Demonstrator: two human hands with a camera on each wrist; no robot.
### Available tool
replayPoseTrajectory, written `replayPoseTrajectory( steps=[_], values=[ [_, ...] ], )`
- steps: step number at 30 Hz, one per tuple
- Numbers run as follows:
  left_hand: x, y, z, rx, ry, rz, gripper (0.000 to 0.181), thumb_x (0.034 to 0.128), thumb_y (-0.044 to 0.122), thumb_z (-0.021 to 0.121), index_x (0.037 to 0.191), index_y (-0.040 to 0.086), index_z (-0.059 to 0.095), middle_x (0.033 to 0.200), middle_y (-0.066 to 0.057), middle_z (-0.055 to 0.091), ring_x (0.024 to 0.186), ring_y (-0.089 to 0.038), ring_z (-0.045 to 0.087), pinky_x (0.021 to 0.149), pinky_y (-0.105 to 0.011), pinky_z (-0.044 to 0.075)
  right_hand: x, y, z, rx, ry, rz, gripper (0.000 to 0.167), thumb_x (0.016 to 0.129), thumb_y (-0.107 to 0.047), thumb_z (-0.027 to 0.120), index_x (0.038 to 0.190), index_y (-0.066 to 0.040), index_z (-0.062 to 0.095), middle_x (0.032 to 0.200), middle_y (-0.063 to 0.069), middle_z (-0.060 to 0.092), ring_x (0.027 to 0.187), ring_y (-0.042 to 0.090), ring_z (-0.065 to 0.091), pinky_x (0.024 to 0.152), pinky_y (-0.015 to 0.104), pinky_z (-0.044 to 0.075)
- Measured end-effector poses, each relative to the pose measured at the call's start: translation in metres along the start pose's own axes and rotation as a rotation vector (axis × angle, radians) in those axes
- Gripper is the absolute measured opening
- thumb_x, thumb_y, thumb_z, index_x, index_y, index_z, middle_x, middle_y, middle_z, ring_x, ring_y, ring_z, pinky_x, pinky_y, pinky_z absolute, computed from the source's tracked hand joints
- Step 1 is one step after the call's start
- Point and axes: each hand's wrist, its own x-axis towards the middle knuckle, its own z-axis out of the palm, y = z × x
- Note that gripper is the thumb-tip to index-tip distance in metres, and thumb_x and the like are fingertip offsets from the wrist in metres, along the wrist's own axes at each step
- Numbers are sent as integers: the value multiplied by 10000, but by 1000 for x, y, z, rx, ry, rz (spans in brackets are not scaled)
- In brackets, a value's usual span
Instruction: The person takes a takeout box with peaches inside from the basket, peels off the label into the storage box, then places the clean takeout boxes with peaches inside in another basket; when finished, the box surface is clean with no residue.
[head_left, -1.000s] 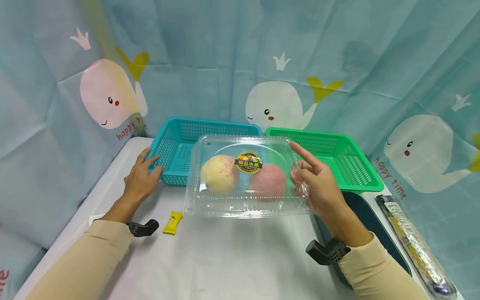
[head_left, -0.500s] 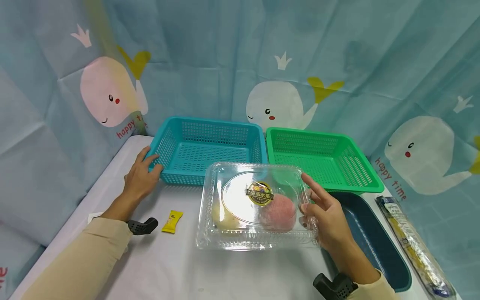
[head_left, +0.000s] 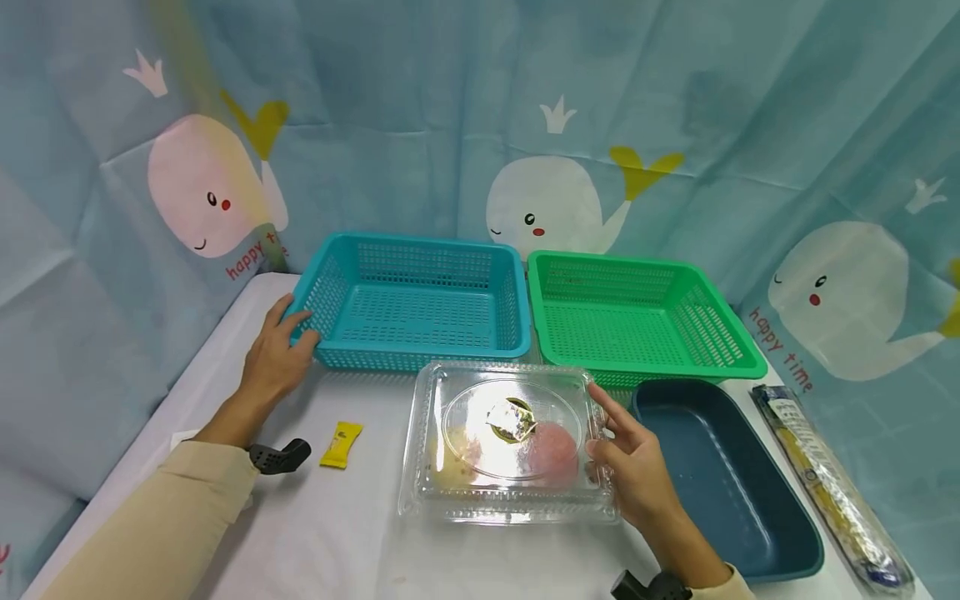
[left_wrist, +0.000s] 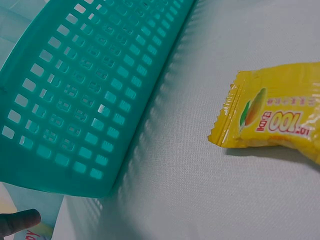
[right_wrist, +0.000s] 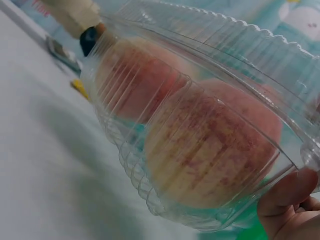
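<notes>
My right hand (head_left: 633, 462) grips the right edge of a clear plastic clamshell container (head_left: 480, 500), its index finger stretched along the side. Two peaches lie inside; the pinkish peach (head_left: 553, 454) shows beside a yellowish one that glare partly hides. In the right wrist view, my thumb (right_wrist: 287, 197) presses the corner of the container, and the white tabletop shows below it. My left hand (head_left: 273, 358) is at the front left corner of a blue plastic basket (head_left: 420, 358). One fingertip (left_wrist: 30, 220) appears apart from the basket wall in the left wrist view; the other fingers are out of that view.
A small yellow wrapped candy (head_left: 341, 444) lies on the white table (head_left: 322, 533). Right of the blue basket stands a green basket (head_left: 652, 367), with a dark blue tray (head_left: 738, 492) in front of it. A long plastic-wrapped packet (head_left: 828, 487) lies along the right edge.
My right hand has brought the container down and toward me, from in front of the blue basket to lower over the table. The left hand has stayed by the basket corner.
</notes>
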Motion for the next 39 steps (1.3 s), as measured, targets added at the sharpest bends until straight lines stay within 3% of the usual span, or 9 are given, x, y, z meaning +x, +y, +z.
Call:
replayPoseTrajectory(
  steps=[4,14,21,25,31,35,39],
  values=[
    [0,0,-1,-3,-3,4,515,975,245,364,1391,-49,443,1582,-129,132,1368,-437,234,1048,-628,231,-2,13,-2,20,-2,5,698,823,203,460,1480,13,324,1048,218,430,636,84,500,488,180,466],
    [-3,-1,-4,1,-20,-4,519,984,253,363,1397,-52,434,1582,-143,124,1383,-444,201,1035,-655,219,-2,34,-9,-4,41,27,693,808,187,468,1470,34,329,1032,215,450,603,93,519,472,184,467],
    [0,2,-19,37,-96,20,551,985,286,410,1402,-74,410,1561,-208,139,1357,-497,203,993,-699,233,-2,45,-14,-7,76,52,682,808,175,489,1461,35,351,1002,183,432,627,87,523,485,190,479],
    [0,15,-34,25,-117,49,596,975,322,476,1435,-45,378,1529,-262,193,1361,-504,187,973,-729,216,-2,47,-17,-40,108,14,647,804,186,500,1430,65,388,961,188,421,597,74,506,466,190,469],
    [-15,41,-54,-34,-47,105,596,965,300,522,1481,50,357,1525,-243,232,1369,-490,185,937,-773,189,-1,48,-18,-86,144,-38,578,831,179,512,1396,87,426,959,200,401,594,64,481,469,177,444],
    [-32,58,-57,-115,-17,194,592,953,235,558,1488,76,359,1508,-203,290,1323,-463,290,923,-740,282,-1,50,-18,-123,147,-60,558,844,157,532,1389,92,429,964,205,406,653,82,508,519,183,455],
    [-50,77,-52,-204,-48,280,620,932,168,593,1499,109,349,1495,-178,309,1247,-437,370,893,-689,356,-2,53,-18,-160,148,-73,540,859,145,540,1385,85,440,959,199,413,674,91,513,555,185,449]
  ],
)
